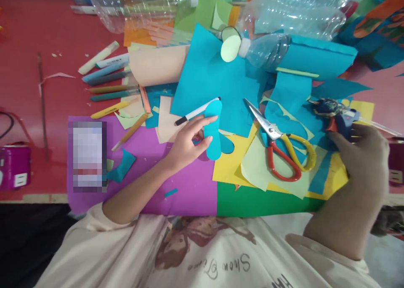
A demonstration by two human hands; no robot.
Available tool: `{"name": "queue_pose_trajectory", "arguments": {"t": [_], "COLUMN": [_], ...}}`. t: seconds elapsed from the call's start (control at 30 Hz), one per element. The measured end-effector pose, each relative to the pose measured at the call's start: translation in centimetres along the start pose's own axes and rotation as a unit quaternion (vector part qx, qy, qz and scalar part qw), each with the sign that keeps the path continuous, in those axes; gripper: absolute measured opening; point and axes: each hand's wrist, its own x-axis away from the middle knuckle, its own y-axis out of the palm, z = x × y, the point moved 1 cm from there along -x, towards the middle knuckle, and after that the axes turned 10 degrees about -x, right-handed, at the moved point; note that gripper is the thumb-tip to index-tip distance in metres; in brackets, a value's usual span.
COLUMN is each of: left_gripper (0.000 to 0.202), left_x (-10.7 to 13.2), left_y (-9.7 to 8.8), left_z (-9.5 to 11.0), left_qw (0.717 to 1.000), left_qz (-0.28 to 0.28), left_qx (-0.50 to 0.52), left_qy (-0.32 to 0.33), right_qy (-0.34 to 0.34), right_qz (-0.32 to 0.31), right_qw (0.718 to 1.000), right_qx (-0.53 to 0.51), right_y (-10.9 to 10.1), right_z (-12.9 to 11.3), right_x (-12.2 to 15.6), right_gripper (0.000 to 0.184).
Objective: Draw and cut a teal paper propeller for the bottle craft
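Note:
My left hand (189,143) pinches a blue paper cutout (213,130) with rounded ends, thumb and index finger at its left edge. A second rounded blue lobe (227,145) shows behind it; I cannot tell whether the two are joined. My right hand (366,157) is closed round a dark blue glue gun (345,119) with an orange trigger, its nozzle towards the left. A clear glue stick (380,124) juts out of its back. Between my hands lie scissors (276,138) with red and yellow handles, blades apart. A white marker (198,110) lies just beyond my left hand.
Purple (189,187), yellow (230,166) and green (261,199) sheets cover the near side. A blurred-out rectangle (88,153) is at left, near several pens (109,89). Plastic bottles (296,10), a small bottle (268,50) and a beige paper roll (159,63) lie farther back.

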Motion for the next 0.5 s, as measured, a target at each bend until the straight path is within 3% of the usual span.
{"name": "queue_pose_trajectory", "arguments": {"t": [0.1,0.17,0.23,0.27,0.3,0.33,0.4,0.43,0.5], "left_gripper": [0.037,0.038,0.038,0.038,0.038,0.038,0.039,0.04,0.041], "left_x": [0.1,0.1,0.1,0.1,0.1,0.0,0.0,0.0,0.0], "left_y": [0.0,0.0,0.1,0.1,0.1,0.1,0.1,0.2,0.2], "left_z": [-0.1,-0.2,-0.2,-0.1,-0.1,-0.1,0.0,0.0,0.0], "left_qw": [1.0,1.0,1.0,1.0,1.0,1.0,1.0,0.999,0.998], "left_qz": [-0.002,-0.005,-0.008,-0.009,-0.01,-0.011,-0.013,-0.013,-0.012], "left_qx": [-0.007,-0.01,-0.008,-0.005,0.0,0.007,0.027,0.038,0.053], "left_qy": [-0.002,-0.005,-0.007,-0.006,-0.005,-0.004,-0.003,-0.004,-0.009], "right_qy": [0.224,0.283,0.295,0.291,0.272,0.242,0.242,0.255,0.25], "right_qz": [0.045,0.12,0.197,0.202,0.189,0.137,0.034,-0.063,-0.164], "right_qw": [0.973,0.949,0.921,0.908,0.897,0.883,0.869,0.85,0.831], "right_qx": [-0.035,-0.072,-0.159,-0.224,-0.294,-0.377,-0.43,-0.458,-0.469], "right_y": [0.5,0.4,0.0,-0.3,-0.7,-1.2,-2.1,-2.4,-2.7], "right_z": [-0.2,-0.3,-0.2,-0.3,-0.4,-0.7,-1.9,-2.7,-4.6], "right_x": [-0.7,-0.8,-0.2,0.2,0.8,1.5,3.0,3.8,5.1], "right_gripper": [0.039,0.045,0.046,0.044,0.04,0.032,0.012,0.015,0.023]}}
